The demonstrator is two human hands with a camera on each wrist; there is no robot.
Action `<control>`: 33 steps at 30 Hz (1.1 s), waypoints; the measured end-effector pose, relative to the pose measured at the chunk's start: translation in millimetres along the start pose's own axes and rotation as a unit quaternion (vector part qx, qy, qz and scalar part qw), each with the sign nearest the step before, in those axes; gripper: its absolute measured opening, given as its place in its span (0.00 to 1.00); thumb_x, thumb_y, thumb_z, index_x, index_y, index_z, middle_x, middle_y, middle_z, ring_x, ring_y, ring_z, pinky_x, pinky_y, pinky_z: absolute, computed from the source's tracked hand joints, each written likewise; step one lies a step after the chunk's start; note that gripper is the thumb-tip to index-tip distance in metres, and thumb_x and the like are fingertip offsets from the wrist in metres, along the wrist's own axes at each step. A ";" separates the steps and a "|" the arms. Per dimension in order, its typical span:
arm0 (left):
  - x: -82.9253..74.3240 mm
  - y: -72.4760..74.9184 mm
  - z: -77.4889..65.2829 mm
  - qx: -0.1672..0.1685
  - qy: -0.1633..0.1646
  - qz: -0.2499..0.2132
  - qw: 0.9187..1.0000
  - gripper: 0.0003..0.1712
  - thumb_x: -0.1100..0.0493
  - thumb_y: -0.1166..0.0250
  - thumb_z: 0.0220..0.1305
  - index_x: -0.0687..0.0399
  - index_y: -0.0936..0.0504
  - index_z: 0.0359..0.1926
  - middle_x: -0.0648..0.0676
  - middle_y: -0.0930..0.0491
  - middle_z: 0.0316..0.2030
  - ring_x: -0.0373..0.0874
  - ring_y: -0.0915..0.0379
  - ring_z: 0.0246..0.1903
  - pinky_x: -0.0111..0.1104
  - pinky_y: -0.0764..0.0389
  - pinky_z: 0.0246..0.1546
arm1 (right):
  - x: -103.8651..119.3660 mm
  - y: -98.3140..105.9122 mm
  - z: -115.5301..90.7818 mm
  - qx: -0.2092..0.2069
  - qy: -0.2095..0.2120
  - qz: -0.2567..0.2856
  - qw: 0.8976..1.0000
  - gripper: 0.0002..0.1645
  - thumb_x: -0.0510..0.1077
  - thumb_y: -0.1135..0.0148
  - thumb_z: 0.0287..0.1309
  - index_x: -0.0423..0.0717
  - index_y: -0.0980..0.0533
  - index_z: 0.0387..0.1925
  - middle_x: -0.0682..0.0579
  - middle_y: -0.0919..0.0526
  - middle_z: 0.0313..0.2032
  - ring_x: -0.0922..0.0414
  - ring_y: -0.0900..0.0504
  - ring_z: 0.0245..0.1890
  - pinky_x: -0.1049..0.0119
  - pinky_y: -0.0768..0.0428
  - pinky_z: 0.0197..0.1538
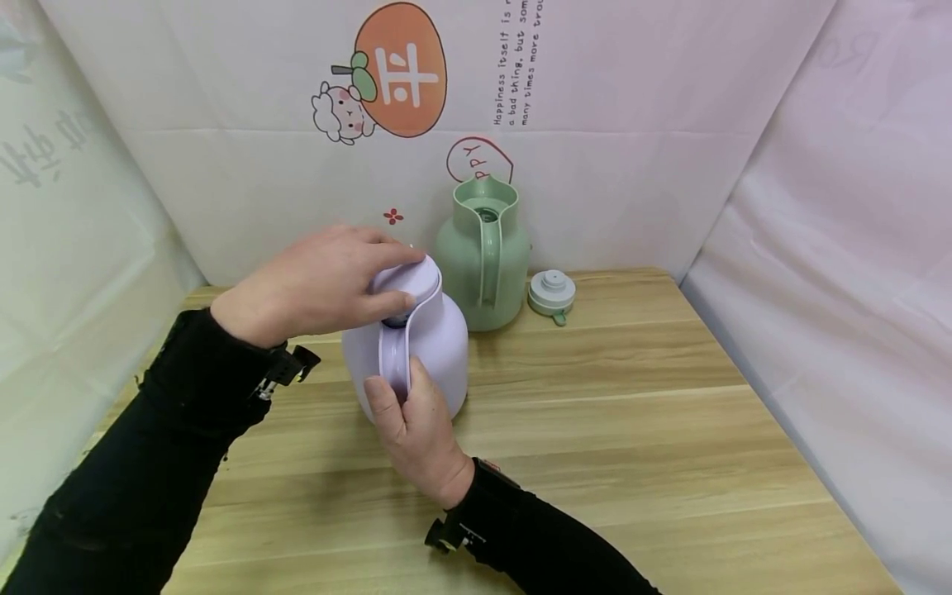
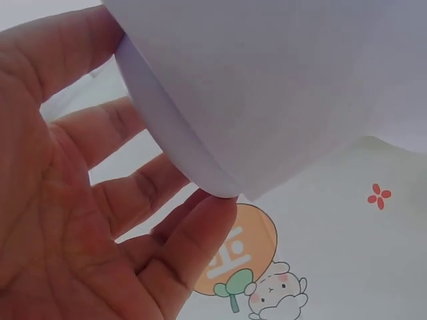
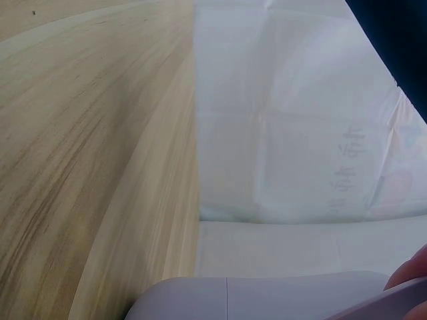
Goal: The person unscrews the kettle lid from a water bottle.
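A lilac thermos jug (image 1: 442, 355) stands on the table left of centre, its handle turned toward me. My left hand (image 1: 320, 281) reaches over its top and holds the round lilac lid (image 1: 416, 281) by the edge, thumb on the near side and fingers on the far side. In the left wrist view, the fingertips of the left hand (image 2: 73, 173) sit along the lid's rim (image 2: 167, 133). Low on the handle (image 1: 394, 355), my right hand (image 1: 427, 434) grips it. Only a little of the right hand (image 3: 413, 270) shows in the right wrist view, beside the jug's lilac body (image 3: 200, 297).
Behind the lilac jug, close to the back cloth (image 1: 632, 165), stands a green thermos jug (image 1: 509, 273) with its top uncovered. A grey stopper (image 1: 552, 291) with a green tab lies right of it. Printed cloth encloses the wooden table (image 1: 632, 430) at the back and sides.
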State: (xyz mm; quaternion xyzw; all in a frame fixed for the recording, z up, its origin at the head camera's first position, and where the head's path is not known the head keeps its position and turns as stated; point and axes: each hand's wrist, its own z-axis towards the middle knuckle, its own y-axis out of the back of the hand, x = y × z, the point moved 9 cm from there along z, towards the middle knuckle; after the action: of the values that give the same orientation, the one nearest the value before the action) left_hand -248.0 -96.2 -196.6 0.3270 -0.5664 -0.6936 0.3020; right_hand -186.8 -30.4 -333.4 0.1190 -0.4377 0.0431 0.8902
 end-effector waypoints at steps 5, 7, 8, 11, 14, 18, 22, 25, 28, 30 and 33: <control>-0.2 0.3 1.0 -0.015 0.010 0.015 1.000 0.29 0.41 0.32 0.68 0.47 0.18 0.66 0.60 0.18 0.56 0.58 0.24 0.55 0.51 0.26 0.58 | 0.1 0.0 -0.6 0.001 0.000 -0.001 1.000 0.21 0.51 0.54 0.82 0.38 0.32 0.59 0.46 0.23 0.43 0.58 0.23 0.41 0.66 0.20 0.46; -1.1 0.8 1.4 -0.023 0.011 0.020 0.999 0.29 0.41 0.32 0.68 0.47 0.18 0.65 0.60 0.18 0.54 0.58 0.24 0.52 0.49 0.25 0.54 | -0.2 -0.2 -0.7 0.003 0.000 0.000 1.000 0.20 0.51 0.54 0.82 0.39 0.32 0.59 0.46 0.24 0.42 0.58 0.23 0.41 0.66 0.21 0.45; -1.5 1.1 1.5 -0.026 0.011 0.023 0.999 0.29 0.40 0.32 0.68 0.47 0.17 0.64 0.60 0.18 0.53 0.57 0.25 0.51 0.49 0.25 0.52 | -0.3 -0.3 -0.6 0.003 0.000 0.001 1.000 0.20 0.51 0.54 0.82 0.39 0.32 0.59 0.46 0.24 0.42 0.58 0.24 0.40 0.66 0.21 0.44; -3.2 1.6 2.4 -0.036 0.012 0.034 0.999 0.28 0.39 0.33 0.68 0.46 0.16 0.62 0.59 0.19 0.47 0.56 0.26 0.46 0.46 0.26 0.47 | -0.6 -0.5 -0.5 0.005 0.000 0.006 1.000 0.19 0.51 0.54 0.82 0.39 0.33 0.59 0.47 0.25 0.41 0.59 0.24 0.40 0.67 0.21 0.44; -3.4 1.0 3.7 -0.041 0.016 0.052 0.998 0.28 0.36 0.34 0.68 0.46 0.16 0.61 0.59 0.21 0.43 0.55 0.28 0.43 0.45 0.28 0.44 | -0.8 -0.6 -0.4 0.005 -0.001 0.008 1.000 0.19 0.50 0.54 0.82 0.38 0.33 0.58 0.47 0.26 0.41 0.59 0.25 0.39 0.67 0.22 0.43; -1.7 -1.0 6.5 -0.043 0.030 0.077 0.996 0.31 0.32 0.36 0.67 0.44 0.16 0.61 0.60 0.22 0.42 0.55 0.30 0.42 0.43 0.29 0.42 | -0.9 -0.7 -0.5 0.006 -0.002 0.006 1.000 0.19 0.49 0.54 0.82 0.38 0.33 0.59 0.47 0.26 0.40 0.59 0.25 0.39 0.67 0.22 0.42; -1.5 -1.1 8.6 -0.054 0.037 0.103 0.993 0.34 0.28 0.38 0.66 0.45 0.16 0.59 0.60 0.21 0.40 0.55 0.31 0.39 0.43 0.30 0.40 | -0.7 -0.9 -0.4 0.007 -0.003 0.007 1.000 0.19 0.49 0.54 0.82 0.38 0.33 0.58 0.47 0.26 0.39 0.59 0.25 0.38 0.67 0.23 0.42; -1.7 0.0 9.6 -0.067 0.040 0.122 0.989 0.36 0.26 0.38 0.65 0.49 0.15 0.55 0.60 0.21 0.37 0.55 0.31 0.36 0.43 0.30 0.40 | -0.9 -1.1 -0.3 0.007 -0.004 0.008 1.000 0.20 0.50 0.54 0.82 0.37 0.33 0.58 0.47 0.26 0.39 0.59 0.25 0.38 0.67 0.23 0.42; -0.9 0.2 10.6 -0.079 0.049 0.137 0.986 0.37 0.24 0.40 0.64 0.52 0.15 0.47 0.59 0.23 0.33 0.55 0.31 0.34 0.43 0.29 0.39 | -1.3 -1.3 -0.4 0.007 -0.005 0.006 1.000 0.21 0.50 0.54 0.82 0.35 0.33 0.58 0.47 0.26 0.40 0.59 0.25 0.39 0.67 0.23 0.42; -1.5 0.5 11.2 -0.088 0.052 0.151 0.983 0.37 0.23 0.40 0.64 0.53 0.16 0.41 0.58 0.25 0.30 0.55 0.32 0.33 0.43 0.29 0.38 | -1.5 -1.4 -0.7 0.007 -0.006 0.005 1.000 0.21 0.50 0.54 0.82 0.35 0.33 0.57 0.47 0.27 0.39 0.59 0.26 0.38 0.68 0.23 0.42; -2.6 2.0 11.8 -0.105 0.057 0.171 0.978 0.39 0.21 0.41 0.62 0.54 0.20 0.34 0.57 0.27 0.26 0.54 0.33 0.29 0.42 0.30 0.33 | -1.5 -1.8 -0.8 0.009 -0.006 0.007 1.000 0.20 0.49 0.54 0.82 0.34 0.33 0.56 0.48 0.28 0.38 0.60 0.26 0.37 0.68 0.24 0.40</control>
State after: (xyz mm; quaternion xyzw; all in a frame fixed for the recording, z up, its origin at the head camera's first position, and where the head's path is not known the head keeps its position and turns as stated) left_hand -255.7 -87.6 -192.7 0.2306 -0.5200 -0.6674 0.4805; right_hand -186.7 -31.9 -335.4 0.1241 -0.4438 0.0527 0.8859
